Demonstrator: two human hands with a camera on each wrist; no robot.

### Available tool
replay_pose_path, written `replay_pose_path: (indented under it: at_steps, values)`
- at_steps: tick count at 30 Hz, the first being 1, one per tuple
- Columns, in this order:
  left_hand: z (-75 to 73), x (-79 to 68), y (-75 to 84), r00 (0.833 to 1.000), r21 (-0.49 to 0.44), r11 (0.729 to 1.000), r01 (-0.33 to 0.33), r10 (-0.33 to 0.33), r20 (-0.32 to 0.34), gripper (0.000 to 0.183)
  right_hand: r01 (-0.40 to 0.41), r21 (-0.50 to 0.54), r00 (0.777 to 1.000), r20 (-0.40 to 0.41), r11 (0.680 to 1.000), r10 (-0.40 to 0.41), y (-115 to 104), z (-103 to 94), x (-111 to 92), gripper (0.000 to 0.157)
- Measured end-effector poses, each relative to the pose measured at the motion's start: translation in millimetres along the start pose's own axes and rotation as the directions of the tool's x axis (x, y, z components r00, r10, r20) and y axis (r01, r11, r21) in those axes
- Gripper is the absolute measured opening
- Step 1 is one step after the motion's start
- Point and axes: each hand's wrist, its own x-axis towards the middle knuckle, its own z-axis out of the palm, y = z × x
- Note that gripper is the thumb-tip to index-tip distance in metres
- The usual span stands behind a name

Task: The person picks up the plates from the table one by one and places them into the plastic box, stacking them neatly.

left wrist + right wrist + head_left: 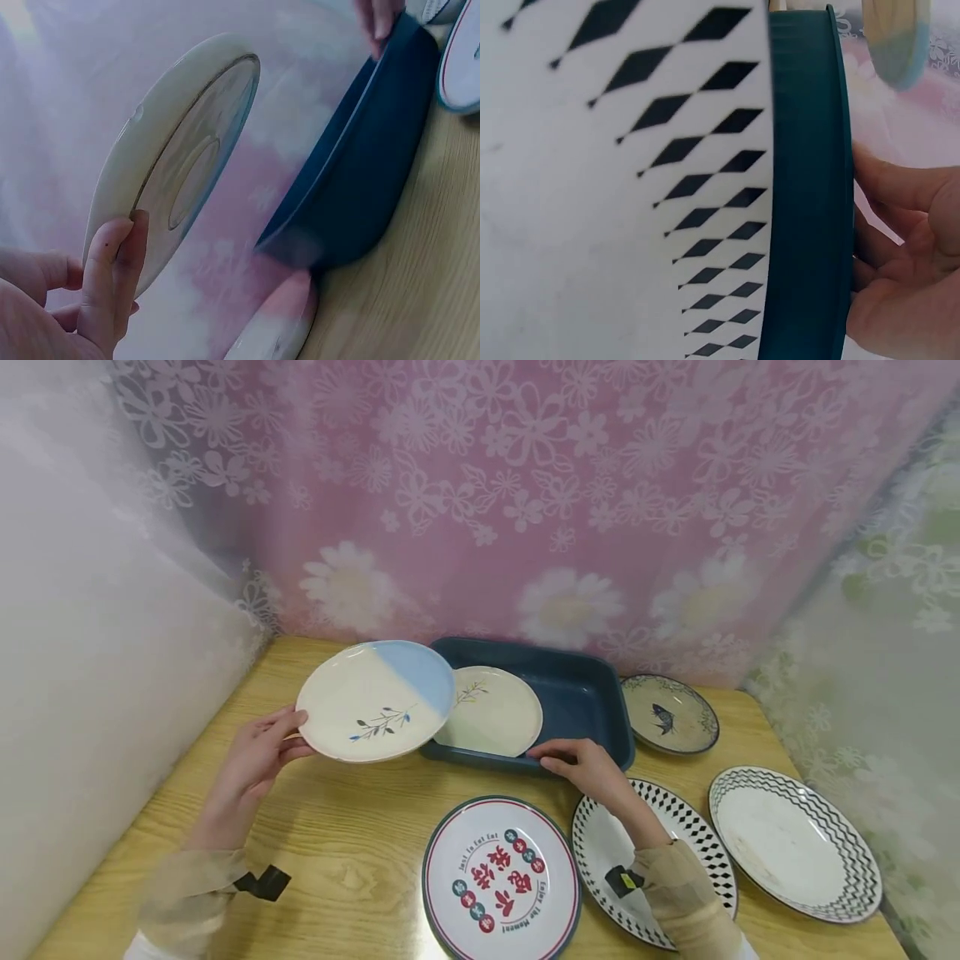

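My left hand grips the left edge of a round cream plate with a blue section and leafy sprig. The plate is raised, tilted, and overlaps the basin's left end in the head view. Its underside with a raised ring faces the left wrist camera. A dark blue rectangular basin holds another cream plate, leaning inside. My right hand is at the basin's front rim, fingertips near the inner plate's lower edge. In the right wrist view the wall hides those fingertips; whether they pinch anything I cannot tell.
A round plate with red lettering, an oval plate with black diamonds and an oval zigzag-rimmed plate lie in front and to the right. A fish-patterned dish sits right of the basin. Floral curtains hang behind the wooden table.
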Motion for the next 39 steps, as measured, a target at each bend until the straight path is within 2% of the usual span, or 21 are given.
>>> replay_pose_path:
  at_steps: [2,6,10,12,16,21,26,33,35,37,39]
  values:
    - [18.6,4.7,-0.1,1.0,0.034,0.999,0.003,-0.003,0.02,0.057,-0.001,0.049,1.0,-0.017,0.999,0.001,-1,1.2,2,0.028]
    - [51.4,12.7,-4.8,0.997,0.046,0.999,-0.014,0.01,0.082,0.051,0.006,0.232,0.999,-0.052,0.973,0.006,-6,3.9,5,0.04]
    - [76.7,16.5,-11.9,0.989,0.068,0.997,-0.037,0.026,0.149,0.047,-0.023,0.47,0.999,-0.02,0.882,0.036,-17,0.6,4,0.053]
    - [86.4,16.8,-15.7,0.984,0.092,0.995,-0.047,0.03,0.177,0.046,-0.049,0.541,0.999,0.007,0.84,0.054,-23,-3.0,1,0.055]
    - [99.4,16.0,-22.0,0.975,0.13,0.99,-0.062,0.032,0.222,0.045,-0.119,0.618,0.993,0.074,0.777,0.094,-26,-8.7,-9,0.057]
    - [106.6,16.7,-25.3,0.965,0.166,0.984,-0.062,0.016,0.261,0.045,-0.2,0.679,0.98,0.144,0.706,0.139,-24,-12.4,-23,0.063]
    - [112.0,19.1,-23.4,0.95,0.199,0.979,-0.052,-0.013,0.313,0.046,-0.204,0.697,0.978,0.113,0.688,0.176,-24,-14.2,-34,0.063]
    - [118.8,28.4,-17.5,0.898,0.226,0.968,-0.106,-0.004,0.441,0.048,-0.176,0.697,0.971,0.006,0.695,0.24,-29,-19.4,-38,0.058]
    - [119.8,31.5,-13.6,0.889,0.219,0.968,-0.122,0.008,0.459,0.051,-0.168,0.705,0.967,-0.017,0.689,0.253,-32,-22.8,-36,0.058]
    - [121.3,35.0,-10.0,0.883,0.208,0.968,-0.142,0.029,0.469,0.053,-0.159,0.711,0.962,-0.043,0.685,0.268,-34,-27.2,-33,0.058]
    - [122.6,38.6,-7.1,0.886,0.21,0.963,-0.168,0.054,0.461,0.054,-0.146,0.714,0.956,-0.077,0.684,0.283,-37,-31.6,-29,0.059]
